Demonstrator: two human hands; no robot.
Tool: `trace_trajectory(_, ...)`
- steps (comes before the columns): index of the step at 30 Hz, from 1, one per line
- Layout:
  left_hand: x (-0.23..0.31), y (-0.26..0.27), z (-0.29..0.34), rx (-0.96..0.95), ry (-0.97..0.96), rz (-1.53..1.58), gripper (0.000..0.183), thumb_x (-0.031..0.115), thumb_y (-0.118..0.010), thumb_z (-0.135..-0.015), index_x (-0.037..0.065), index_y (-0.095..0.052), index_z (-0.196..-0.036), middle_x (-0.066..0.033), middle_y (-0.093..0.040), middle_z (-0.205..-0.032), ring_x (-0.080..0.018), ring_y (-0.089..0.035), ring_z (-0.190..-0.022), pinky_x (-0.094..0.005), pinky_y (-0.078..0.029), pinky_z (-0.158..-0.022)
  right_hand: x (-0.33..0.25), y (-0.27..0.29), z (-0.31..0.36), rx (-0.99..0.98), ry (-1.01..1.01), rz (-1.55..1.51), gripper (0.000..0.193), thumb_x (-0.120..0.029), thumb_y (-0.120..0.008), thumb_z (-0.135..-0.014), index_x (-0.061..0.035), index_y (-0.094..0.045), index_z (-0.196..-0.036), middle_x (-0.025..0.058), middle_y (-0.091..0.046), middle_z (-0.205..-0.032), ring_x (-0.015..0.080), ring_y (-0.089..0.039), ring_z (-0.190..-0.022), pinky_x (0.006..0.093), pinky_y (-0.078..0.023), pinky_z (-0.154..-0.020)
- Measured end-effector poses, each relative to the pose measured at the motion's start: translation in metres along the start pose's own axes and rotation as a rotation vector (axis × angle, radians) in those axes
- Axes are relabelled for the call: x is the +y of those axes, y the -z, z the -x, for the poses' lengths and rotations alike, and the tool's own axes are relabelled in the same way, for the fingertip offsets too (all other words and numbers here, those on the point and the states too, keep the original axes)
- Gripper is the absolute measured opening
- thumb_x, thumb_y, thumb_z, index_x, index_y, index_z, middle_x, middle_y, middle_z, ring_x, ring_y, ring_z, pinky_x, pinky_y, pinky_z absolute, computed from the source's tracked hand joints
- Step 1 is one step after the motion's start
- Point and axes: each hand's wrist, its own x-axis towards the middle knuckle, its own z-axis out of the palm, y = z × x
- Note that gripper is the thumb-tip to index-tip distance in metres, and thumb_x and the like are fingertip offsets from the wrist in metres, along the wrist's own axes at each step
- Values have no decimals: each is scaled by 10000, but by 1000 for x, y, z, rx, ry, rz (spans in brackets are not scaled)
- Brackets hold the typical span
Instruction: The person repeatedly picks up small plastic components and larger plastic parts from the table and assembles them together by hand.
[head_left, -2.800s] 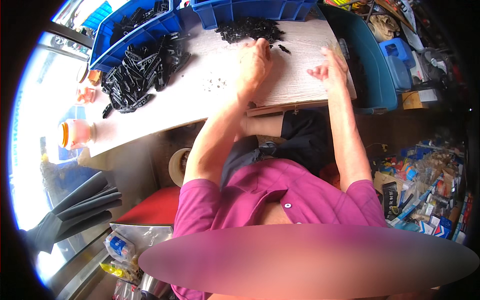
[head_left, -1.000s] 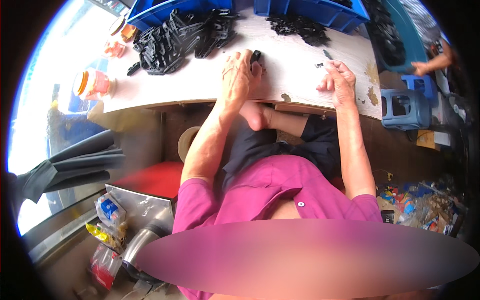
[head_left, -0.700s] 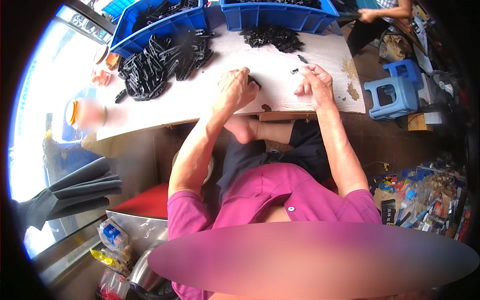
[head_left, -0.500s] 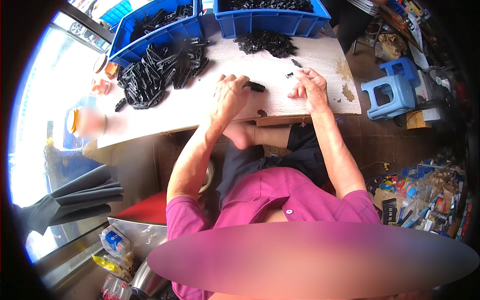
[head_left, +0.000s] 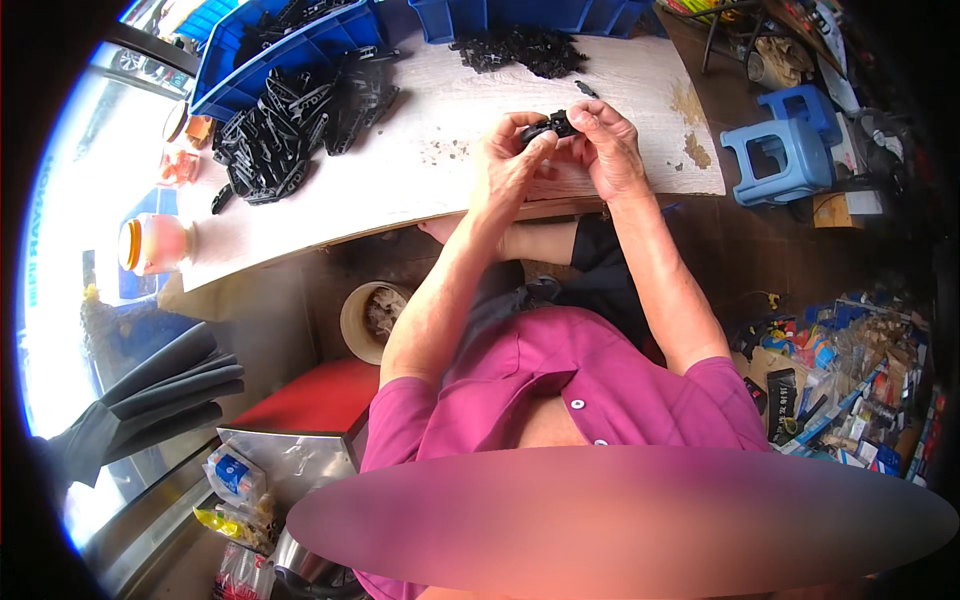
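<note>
Over the front part of the table, my left hand [head_left: 506,165] and my right hand [head_left: 610,150] are close together. Between their fingertips is a dark black plastic part [head_left: 546,129], pinched from both sides. My fingers cover much of it, and whether a smaller piece sits against it is hard to make out. Beyond my right hand lies a single small black piece [head_left: 587,89]. Farther back spreads a heap of small black pieces [head_left: 520,53]. To the left is a larger pile of long black plastic parts [head_left: 270,145].
Blue bins stand along the back, one at the left [head_left: 212,92] and one in the middle [head_left: 440,22]. A jar with an orange lid [head_left: 158,243] is at the table's left edge. Blue stools [head_left: 775,178] stand right, a bucket [head_left: 352,325] below the table.
My hands were apart and are now together. The left moved rightward with its black part; the right closed in beside it, where a small black piece was at its fingertips. The view shifted slightly.
</note>
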Motion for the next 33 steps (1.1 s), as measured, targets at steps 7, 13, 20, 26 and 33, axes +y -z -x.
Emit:
trace_trajectory(7,1,-1,-4,-34,31,-11,219,95,-657,-872,-8,-597,-1055,-60,-657,-818,-112,-626,-679,-234,-542,-615,1,2,1,-46,-4,75,160,-152,-747,-812,-58,-686,-926,-18,-635,-742,63,-503,-581,217,-454,-604)
trace_trajectory(13,3,-6,-6,88,84,78,161,118,-661,-869,11,-624,-982,-53,-652,-779,-106,-625,-655,-229,-536,-599,-1,-1,1,-34,-53,71,154,-157,-736,-822,-59,-692,-932,-21,-642,-743,60,-498,-586,211,-425,-578)
trace_trajectory(20,-3,-6,-12,189,58,108,143,112,-663,-868,-13,-613,-917,-70,-641,-769,-115,-608,-556,-228,-535,-535,-5,-7,1,-6,-42,210,191,-235,-730,-817,-67,-662,-876,-22,-598,-681,61,-486,-557,213,-413,-546)
trace_trajectory(26,-4,-4,-9,196,44,175,107,88,-639,-866,-10,-617,-901,-84,-643,-763,-119,-603,-535,-234,-530,-530,-6,-4,-2,-147,-180,335,302,-330,-699,-822,-48,-600,-777,0,-506,-573,88,-423,-421,256,-388,-405)
trace_trajectory(33,3,-5,-7,148,81,138,100,82,-626,-872,-12,-616,-903,-79,-642,-753,-108,-600,-562,-228,-520,-535,-3,-9,2,-54,-110,378,327,-330,-689,-822,-36,-576,-732,9,-506,-571,98,-439,-410,262,-375,-365)
